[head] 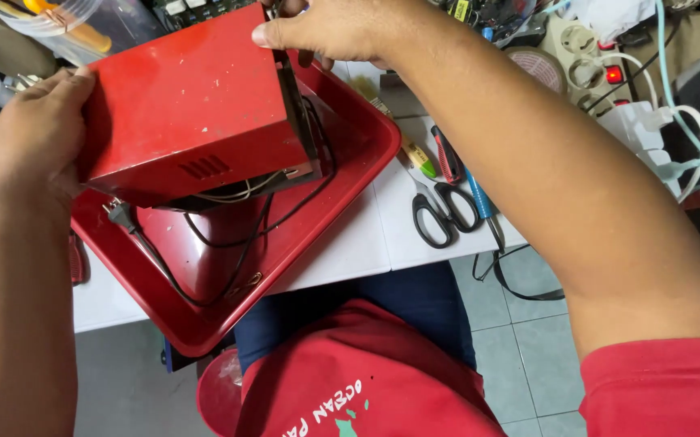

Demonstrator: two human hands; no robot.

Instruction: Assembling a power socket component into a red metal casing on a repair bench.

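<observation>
a: ok, what's w/ the hands rn?

b: both on the red metal box. left hand wraps its near-left corner, thumb on top, fingers round the side. right hand clamps the far top edge, thumb on the red face, fingers over the back, so those tips are hidden.

a: box flat or tipped?

b: tipped, lifted off the surface. underside is open, wires showing inside the dark gap. there's a small row of vent slots on the side facing us.

a: where's it sit exactly?

b: held over a red plastic tray, which lies on the white table. can't tell if the box's low edge touches the tray, prob just above.

a: cord?

b: black power cord runs out from under the box and loops on the tray floor; its plug lies near the tray's left side, below the left hand.

a: other stuff?

b: black-handled scissors on the table just right of the tray, a couple of screwdrivers beside them, approx touching. white power strip w/ a lit red switch further right, pale cables trailing off it. person's in a red shirt, seated.
</observation>
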